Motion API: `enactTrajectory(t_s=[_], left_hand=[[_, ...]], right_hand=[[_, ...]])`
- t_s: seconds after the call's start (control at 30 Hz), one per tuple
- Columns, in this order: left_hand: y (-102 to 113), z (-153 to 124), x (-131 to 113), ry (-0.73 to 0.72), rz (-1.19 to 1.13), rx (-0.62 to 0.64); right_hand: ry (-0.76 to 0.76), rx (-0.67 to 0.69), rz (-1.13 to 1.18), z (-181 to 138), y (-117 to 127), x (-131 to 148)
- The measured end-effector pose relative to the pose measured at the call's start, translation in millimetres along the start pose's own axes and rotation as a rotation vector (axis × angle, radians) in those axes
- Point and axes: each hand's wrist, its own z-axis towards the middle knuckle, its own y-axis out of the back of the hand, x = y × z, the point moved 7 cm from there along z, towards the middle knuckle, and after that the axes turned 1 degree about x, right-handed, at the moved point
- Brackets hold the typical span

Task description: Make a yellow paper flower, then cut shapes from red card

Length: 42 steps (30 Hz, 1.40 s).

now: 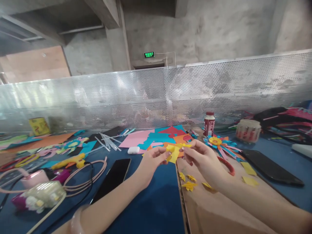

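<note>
Between both hands, raised over the middle of the table, is a piece of yellow paper [174, 154] with a folded or cut shape. My left hand [155, 160] pinches its left side between thumb and fingers. On the right side, my right hand [201, 155] grips the paper's upper edge with its fingertips. Below my right hand, several small yellow paper pieces [189, 186] lie on the brown board [207, 211]. A red scissor handle [228, 165] shows partly behind my right wrist. The exact outline of the held paper is blurred.
Coloured paper sheets [134, 138], glue sticks [109, 142] and a white earphone case [133, 150] lie ahead. Phones [112, 178] flank both arms. At left are a yellow glue gun [69, 161] and cables. A paper flower [215, 141], bottle [209, 124] and jar [248, 130] stand right.
</note>
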Motion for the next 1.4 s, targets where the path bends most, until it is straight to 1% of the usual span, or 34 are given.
enactTrajectory(t_s=[0.17, 0.5, 0.7, 0.97, 1.1, 1.2, 1.4], left_hand=[[-2.7, -1.1, -2.8, -0.031, 0.013, 0.02], [-10.0, -3.3, -7.1, -0.025, 0.05, 0.036], [-9.9, -5.0, -5.4, -0.002, 0.058, 0.022], [-9.4, -4.4, -4.4, -0.017, 0.054, 0.031], [-11.0, -5.3, -3.9, -0.019, 0.022, 0.041], [-10.8, -6.2, -3.0, -0.017, -0.017, 0.022], [-10.2, -6.3, 2.9, 0.04, -0.118, -0.001]], right_hand=[[-0.053, -0.018, -0.003, -11.0, -8.5, -1.5], [-0.103, -0.089, 0.023, -11.7, -5.2, -13.4], [-0.118, -0.073, 0.039, -11.3, -7.7, -15.7], [-0.122, -0.062, 0.0, -12.5, -10.8, -17.4], [-0.109, -0.069, 0.0, -15.1, -12.5, -16.5], [-0.11, -0.086, 0.011, -17.0, -13.7, -15.7], [-0.104, -0.107, 0.012, -19.6, -16.0, -13.4]])
